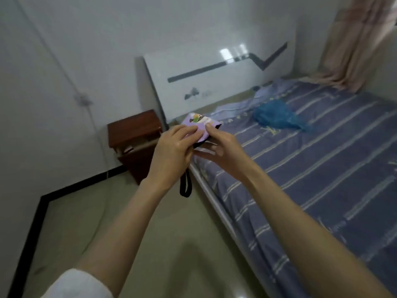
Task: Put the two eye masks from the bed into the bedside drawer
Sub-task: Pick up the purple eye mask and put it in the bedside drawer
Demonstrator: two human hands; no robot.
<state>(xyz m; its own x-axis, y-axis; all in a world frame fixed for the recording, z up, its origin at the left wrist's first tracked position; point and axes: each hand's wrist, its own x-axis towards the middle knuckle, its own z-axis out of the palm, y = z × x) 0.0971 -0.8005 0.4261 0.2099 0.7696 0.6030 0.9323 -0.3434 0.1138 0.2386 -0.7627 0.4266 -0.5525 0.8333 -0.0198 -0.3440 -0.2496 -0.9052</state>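
Small bedroom with pale walls, a glossy white headboard (pixel 214 72) with a dark zigzag stripe, and a pinkish curtain (pixel 352 46) in the far right corner. Everything's a bit motion-blurred, so fine detail is hard to read.

Both hands are up in front of the camera, right over the near edge of the bed (pixel 311 168). The left hand (pixel 174 145) and right hand (pixel 221 147) are together pinching a purple eye mask (pixel 198 127) that looks folded, thumbs on top and fingers curled under it. It has a little cartoon print on the top face with some green and yellow in it. A black strap (pixel 185 186) hangs down in a loop below the left wrist. I can only make out one mask for sure; whether a second is tucked under it, can't tell.

Bed has a blue-purple sheet with pale stripes, and there's a crumpled blue thing (pixel 277 117) lying on it up near the headboard, well apart from the hands.

Bedside cabinet (pixel 133 130) is reddish-brown wood, sitting left of the bed against the wall, and its drawer (pixel 137 148) is pulled open. The mask is in the air just right of it, not in it yet.

Floor (pixel 150 233) is beige tile with a black border line. A white sleeve (pixel 77 284) shows on the left arm.
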